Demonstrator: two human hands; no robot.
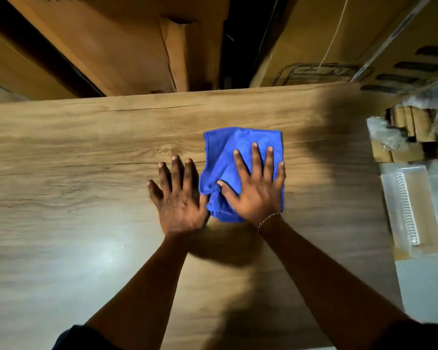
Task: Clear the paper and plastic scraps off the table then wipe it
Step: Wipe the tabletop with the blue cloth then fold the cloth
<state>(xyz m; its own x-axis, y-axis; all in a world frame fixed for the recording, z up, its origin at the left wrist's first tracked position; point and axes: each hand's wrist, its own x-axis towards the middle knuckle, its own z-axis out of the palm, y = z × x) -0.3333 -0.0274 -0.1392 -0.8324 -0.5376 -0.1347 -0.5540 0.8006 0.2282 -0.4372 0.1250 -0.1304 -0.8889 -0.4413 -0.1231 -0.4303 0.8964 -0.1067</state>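
A folded blue cloth (240,145) lies on the wood-grain table (86,152), right of the middle. My right hand (257,190) lies flat on top of the cloth with its fingers spread, pressing it down. My left hand (177,198) rests flat on the bare wood just left of the cloth, fingers apart, its thumb side touching the cloth's edge. No paper or plastic scraps show on the tabletop.
Large cardboard boxes (127,41) stand behind the table's far edge. Off the right edge lie crumpled clear plastic (387,132), stacked cardboard pieces (415,127) and a clear plastic tray with a ribbed strip (407,210) on the floor.
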